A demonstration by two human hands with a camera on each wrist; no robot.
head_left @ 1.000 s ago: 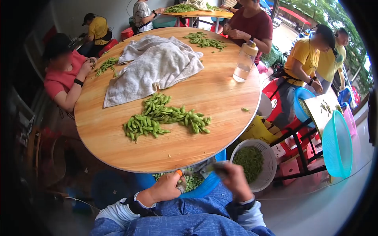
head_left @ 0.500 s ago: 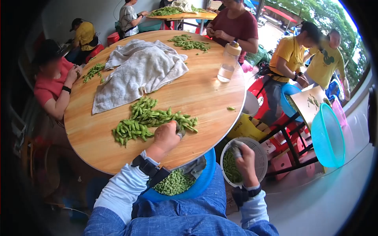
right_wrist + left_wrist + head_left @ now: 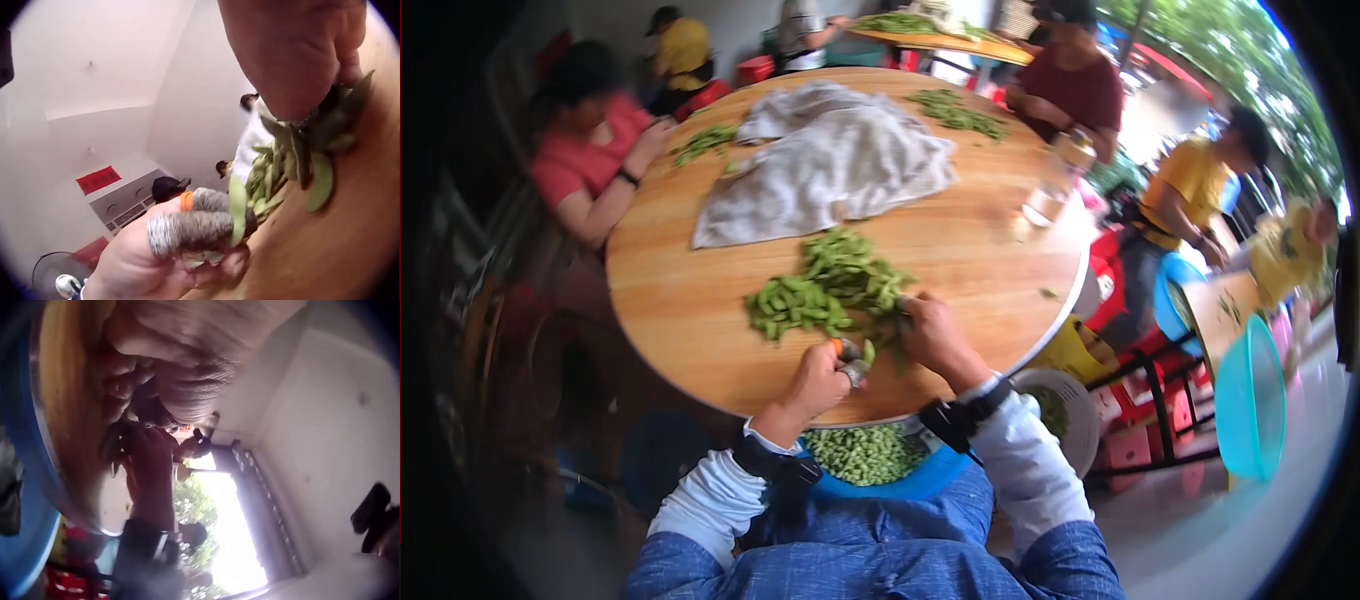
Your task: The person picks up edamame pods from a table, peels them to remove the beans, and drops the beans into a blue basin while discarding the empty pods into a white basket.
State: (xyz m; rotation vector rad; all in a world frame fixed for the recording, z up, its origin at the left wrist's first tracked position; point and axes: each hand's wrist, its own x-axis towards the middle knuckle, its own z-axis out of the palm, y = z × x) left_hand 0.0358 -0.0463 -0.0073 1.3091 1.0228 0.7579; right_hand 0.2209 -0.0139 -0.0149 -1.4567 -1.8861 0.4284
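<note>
My left hand (image 3: 812,385) is over the near edge of the round wooden table (image 3: 990,270). It pinches one green edamame pod (image 3: 237,209) between thumb and finger, both wrapped in grey cord, with an orange band by the wrap. My right hand (image 3: 942,342) is at the right side of the edamame pile (image 3: 800,300). In the right wrist view its curled fingers grip several pods (image 3: 300,150) just above the tabletop; its fingertips are hidden. Below the table edge, a blue basin (image 3: 935,488) at my lap holds shelled green beans (image 3: 865,455).
A grey-white towel (image 3: 830,165) covers a mound mid-table. A water bottle (image 3: 1058,180) stands at the right rim. White basket (image 3: 1088,430) and turquoise basket (image 3: 1250,400) are on the right. Other people sit around the table, with smaller pod piles (image 3: 955,112) near them.
My right hand moved from above the white basket to the pile and now grips pods. The left hand drew back from the pile toward the table edge with a pod.
</note>
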